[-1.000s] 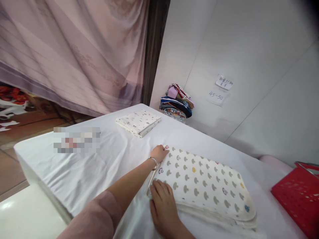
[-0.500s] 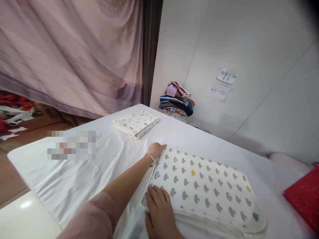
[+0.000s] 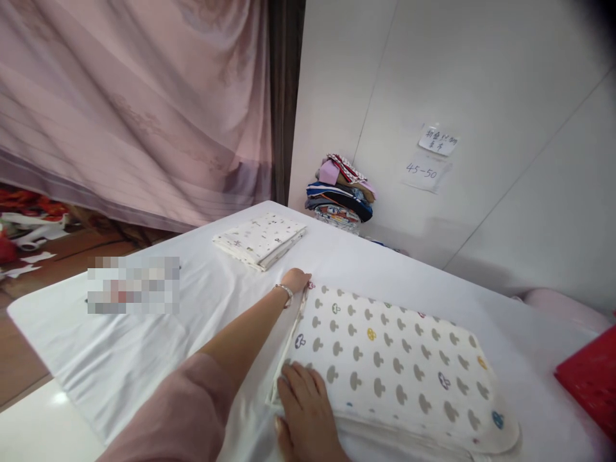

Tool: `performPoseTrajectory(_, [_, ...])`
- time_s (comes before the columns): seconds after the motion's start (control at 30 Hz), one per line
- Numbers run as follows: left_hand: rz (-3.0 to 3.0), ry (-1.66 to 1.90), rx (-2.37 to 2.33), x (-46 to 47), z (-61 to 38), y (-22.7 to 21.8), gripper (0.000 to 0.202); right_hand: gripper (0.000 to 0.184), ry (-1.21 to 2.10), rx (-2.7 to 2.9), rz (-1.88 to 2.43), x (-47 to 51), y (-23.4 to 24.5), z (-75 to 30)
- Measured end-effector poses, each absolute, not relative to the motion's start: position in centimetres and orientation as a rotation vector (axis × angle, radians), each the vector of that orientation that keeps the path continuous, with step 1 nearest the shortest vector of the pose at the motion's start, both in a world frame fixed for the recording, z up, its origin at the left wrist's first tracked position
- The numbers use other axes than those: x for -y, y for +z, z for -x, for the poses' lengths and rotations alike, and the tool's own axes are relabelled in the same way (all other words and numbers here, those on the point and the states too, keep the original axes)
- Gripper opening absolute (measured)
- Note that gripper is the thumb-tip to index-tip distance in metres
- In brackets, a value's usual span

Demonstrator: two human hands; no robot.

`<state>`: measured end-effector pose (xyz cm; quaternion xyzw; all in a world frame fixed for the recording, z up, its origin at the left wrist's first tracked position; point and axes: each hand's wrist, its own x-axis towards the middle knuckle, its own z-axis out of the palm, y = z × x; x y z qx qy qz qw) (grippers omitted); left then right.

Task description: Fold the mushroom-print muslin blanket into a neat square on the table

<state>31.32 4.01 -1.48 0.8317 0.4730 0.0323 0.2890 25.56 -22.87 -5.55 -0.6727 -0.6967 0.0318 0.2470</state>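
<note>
A folded white cloth [image 3: 399,359] printed with grey mushrooms, a few of them coloured, lies flat on the white-covered table. At its far left corner, my left hand [image 3: 294,280] pinches the edge, its fingers partly hidden behind the wrist. My right hand [image 3: 308,404] rests on the near left corner, palm down, with the fingers laid out over the layers. Beyond my left hand sits a second folded white cloth [image 3: 264,237] with small scattered prints.
White sheeting [image 3: 168,359] covers the table, wrinkled on the left, where a blurred-out patch hides something. Piled fabrics [image 3: 341,192] stand by the wall beneath two paper notes [image 3: 430,157]. A red object [image 3: 590,378] is at the right; a pink curtain [image 3: 144,96] hangs behind.
My left hand and the cloth's left edge have shifted slightly left. My right hand stays on the near corner. The view has moved a little.
</note>
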Motion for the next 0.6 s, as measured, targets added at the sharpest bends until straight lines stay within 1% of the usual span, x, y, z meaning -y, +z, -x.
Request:
performPoseTrajectory(0.13, [-2.192,0.150,-1.049,-4.3,-30.7,-1.3,0.029,0.049,-0.003,1.891,1.831,22.8,-5.9,-25.5])
performPoseTrajectory(0.27, [-2.155,0.073,-0.831,-4.6,-30.2,-1.3,0.034,0.048,-0.043,1.898,1.810,22.7,-6.2,-25.5])
performPoseTrajectory(0.47, [-2.116,0.073,-0.718,-5.5,-30.5,-1.4,0.029,0.044,-0.099,1.881,1.790,22.6,-6.7,-25.6])
performPoseTrajectory(0.6, [-2.079,0.049,-0.648,-5.8,-30.6,-1.5,0.032,0.042,-0.162,1.835,1.762,22.5,-7.2,-25.5])
